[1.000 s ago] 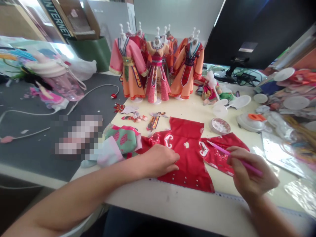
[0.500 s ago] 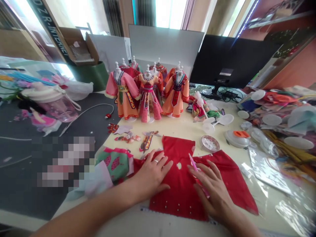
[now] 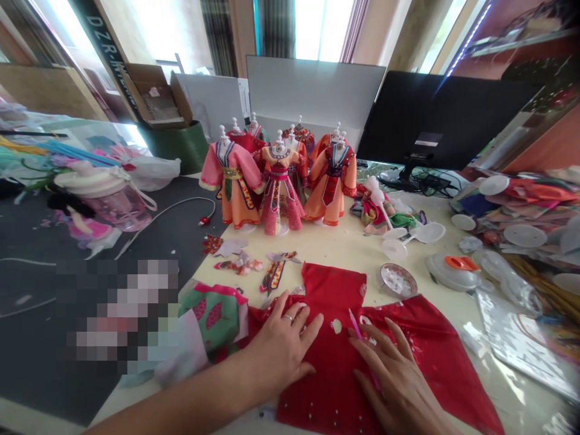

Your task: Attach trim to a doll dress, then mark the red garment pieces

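Observation:
Red fabric (image 3: 333,290), cut like a small garment with wide sleeves, lies spread on the table. A pale patch shows near its middle, and tiny pearl-like dots run along its lower part. My left hand (image 3: 283,344), with a ring on one finger, rests with fingers spread on the cloth's left side. On the right side of the cloth, my right hand (image 3: 396,368) holds a slim pink pen-like tool (image 3: 354,324) with its pointed tip facing away from me; part of it is hidden under the fingers. Green and pink fabric (image 3: 215,317) lies beside my left forearm.
Doll-size dresses on white stands (image 3: 281,181) line the back. A small dish of beads (image 3: 399,280) and a white dispenser with an orange top (image 3: 453,272) sit to the right. Fabric scraps (image 3: 274,273) lie beyond my left hand. A black monitor (image 3: 448,121) stands behind.
The whole view has shifted slightly, so things appear lower and further right. Both hands remain on the red fabric, and the pink tool is still in my right hand.

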`<state>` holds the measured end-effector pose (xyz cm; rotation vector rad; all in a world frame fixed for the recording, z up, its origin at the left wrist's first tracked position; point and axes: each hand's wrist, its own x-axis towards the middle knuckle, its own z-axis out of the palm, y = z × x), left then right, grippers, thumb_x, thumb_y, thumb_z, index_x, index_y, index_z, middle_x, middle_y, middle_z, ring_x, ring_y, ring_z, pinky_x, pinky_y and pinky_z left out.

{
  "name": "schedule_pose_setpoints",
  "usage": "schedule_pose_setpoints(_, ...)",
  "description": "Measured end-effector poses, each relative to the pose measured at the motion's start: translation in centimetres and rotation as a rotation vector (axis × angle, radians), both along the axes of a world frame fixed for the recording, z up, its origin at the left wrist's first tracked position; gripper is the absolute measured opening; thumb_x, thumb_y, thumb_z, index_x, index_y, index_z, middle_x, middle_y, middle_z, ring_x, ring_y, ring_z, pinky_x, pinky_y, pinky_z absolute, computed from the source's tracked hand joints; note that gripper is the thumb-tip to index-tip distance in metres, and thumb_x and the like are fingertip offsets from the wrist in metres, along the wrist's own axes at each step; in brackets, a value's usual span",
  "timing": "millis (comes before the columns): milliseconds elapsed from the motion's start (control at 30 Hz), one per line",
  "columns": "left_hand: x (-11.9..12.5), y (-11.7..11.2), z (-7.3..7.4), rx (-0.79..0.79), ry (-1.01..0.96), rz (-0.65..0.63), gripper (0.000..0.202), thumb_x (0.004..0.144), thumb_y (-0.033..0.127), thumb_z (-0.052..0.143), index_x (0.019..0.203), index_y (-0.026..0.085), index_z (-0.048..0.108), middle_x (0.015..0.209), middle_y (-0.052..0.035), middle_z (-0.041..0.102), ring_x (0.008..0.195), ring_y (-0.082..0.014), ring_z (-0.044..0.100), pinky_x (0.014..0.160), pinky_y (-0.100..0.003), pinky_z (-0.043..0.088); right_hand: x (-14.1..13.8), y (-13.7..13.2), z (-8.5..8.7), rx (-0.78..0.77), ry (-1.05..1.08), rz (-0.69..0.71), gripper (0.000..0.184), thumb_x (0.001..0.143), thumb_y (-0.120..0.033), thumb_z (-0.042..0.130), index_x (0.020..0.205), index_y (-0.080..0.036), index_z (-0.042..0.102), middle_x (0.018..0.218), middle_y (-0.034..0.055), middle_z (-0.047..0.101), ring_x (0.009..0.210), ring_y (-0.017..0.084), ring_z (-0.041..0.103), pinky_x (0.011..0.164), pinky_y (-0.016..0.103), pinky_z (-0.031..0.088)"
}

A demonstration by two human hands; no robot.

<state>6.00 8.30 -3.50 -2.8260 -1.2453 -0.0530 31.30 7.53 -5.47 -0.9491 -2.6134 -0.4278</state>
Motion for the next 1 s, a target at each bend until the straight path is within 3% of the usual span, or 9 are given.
schedule_pose_setpoints(267,-0.1,-0.3,0.5,0.005,-0.031,-0.003,0.061,0.086,0.05,0.054,0.133,0.012,0.044,0.122,-0.016,0.06,0.111,-0.0305,0.057,0.105,-0.054,0.024,-0.5,-0.5,0.4,-0.2,0.116,0.012,0.038,0.085,-0.012,0.049,0.123,-0.012,0.049,0.102,0.0077,0.068,0.11,0.025,0.052,0.109,0.055,0.022)
schedule_pose_setpoints(467,0.1,-0.2,1.1,-0.003,-0.044,-0.016,0.052,0.089,0.043,0.051,0.13,0.012,0.046,0.109,-0.0121,0.064,0.098,-0.0266,0.061,0.105,-0.052,0.027,-0.6,-1.0,0.8,-0.241,0.176,0.039,0.036,0.085,-0.011,0.049,0.121,-0.014,0.051,0.098,0.0064,0.068,0.102,0.023,0.057,0.108,0.055,0.026)
schedule_pose_setpoints(733,-0.2,-0.2,0.6,0.015,-0.075,-0.007,0.045,0.089,0.038,0.051,0.127,0.013,0.049,0.101,-0.0089,0.065,0.089,-0.0244,0.06,0.104,-0.051,0.028,-0.5,-0.8,1.3,-0.249,0.233,0.052,0.032,0.084,-0.01,0.051,0.115,-0.015,0.054,0.092,0.0057,0.066,0.098,0.021,0.058,0.106,0.052,0.031)
schedule_pose_setpoints(900,-0.2,0.1,0.0,0.035,-0.134,-0.041,0.046,0.089,0.037,0.052,0.128,0.013,0.048,0.116,-0.0114,0.06,0.106,-0.0271,0.054,0.106,-0.049,0.025,1.0,-0.3,1.4,-0.135,0.233,-0.128,0.031,0.083,-0.011,0.052,0.114,-0.011,0.055,0.09,0.0083,0.066,0.093,0.023,0.058,0.1,0.052,0.037)
schedule_pose_setpoints(1000,-0.2,0.2,-0.4,0.026,-0.137,-0.058,0.049,0.087,0.038,0.055,0.129,0.013,0.047,0.116,-0.0107,0.06,0.105,-0.0272,0.054,0.106,-0.049,0.025,2.3,-0.7,1.0,-0.101,0.149,-0.259,0.029,0.085,-0.013,0.049,0.112,-0.01,0.057,0.091,0.0099,0.067,0.093,0.026,0.058,0.097,0.054,0.038)
